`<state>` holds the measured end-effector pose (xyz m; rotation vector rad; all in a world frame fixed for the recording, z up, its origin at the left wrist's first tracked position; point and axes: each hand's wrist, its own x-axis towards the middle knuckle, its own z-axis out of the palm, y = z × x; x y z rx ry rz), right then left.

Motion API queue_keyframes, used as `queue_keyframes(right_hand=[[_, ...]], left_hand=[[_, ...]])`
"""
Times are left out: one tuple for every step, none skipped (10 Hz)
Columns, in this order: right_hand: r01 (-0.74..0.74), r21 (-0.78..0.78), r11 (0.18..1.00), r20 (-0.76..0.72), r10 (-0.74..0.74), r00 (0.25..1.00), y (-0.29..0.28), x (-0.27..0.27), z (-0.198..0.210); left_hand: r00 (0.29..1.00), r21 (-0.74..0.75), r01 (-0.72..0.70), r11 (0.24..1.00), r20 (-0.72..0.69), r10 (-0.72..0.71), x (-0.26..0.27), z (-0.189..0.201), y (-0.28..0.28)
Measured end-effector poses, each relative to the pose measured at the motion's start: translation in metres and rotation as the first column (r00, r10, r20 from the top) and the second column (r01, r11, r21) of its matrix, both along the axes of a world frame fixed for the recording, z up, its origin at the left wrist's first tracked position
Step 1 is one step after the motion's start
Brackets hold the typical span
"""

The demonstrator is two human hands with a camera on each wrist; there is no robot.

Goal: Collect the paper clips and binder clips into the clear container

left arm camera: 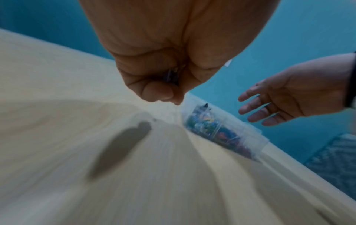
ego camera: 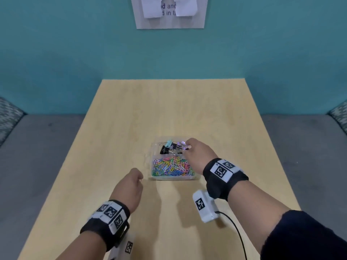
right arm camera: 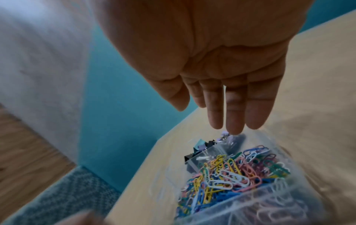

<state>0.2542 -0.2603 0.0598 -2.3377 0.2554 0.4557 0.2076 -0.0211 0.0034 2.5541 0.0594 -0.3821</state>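
A clear container sits mid-table. Its near compartment holds a heap of coloured paper clips; the far one holds black, blue and purple binder clips. My right hand hovers over the far compartment with straight fingers and nothing in its grasp, and purple clips lie just beneath the fingertips. My left hand is a fist just left of the container's near corner. In the left wrist view its curled fingers grip small dark binder clips, mostly hidden.
The wooden table is bare around the container. A black cable runs from my right wrist camera across the near right part. A teal wall with a paper sign stands behind, and grey seating flanks both sides.
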Motion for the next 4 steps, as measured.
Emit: queue_keyframes(right_hand=[[-0.017,0.087,0.996,0.045,0.013,0.999,-0.012,-0.052,0.016],[-0.054,0.091,0.994,0.104,0.045,0.994,-0.027,-0.106,0.028],[-0.030,0.070,0.997,0.091,0.024,0.996,-0.045,-0.147,0.038],[0.056,0.082,0.995,0.076,-0.062,0.995,-0.067,-0.181,0.056]], left_hand=[[0.993,0.084,0.099,0.992,0.051,-0.103,0.040,0.020,-0.028],[0.968,0.210,0.227,0.951,0.061,-0.244,0.077,0.035,-0.063],[0.949,0.235,0.296,0.926,0.042,-0.314,0.102,0.048,-0.095],[0.958,0.146,0.278,0.949,0.032,-0.285,0.110,0.047,-0.101]])
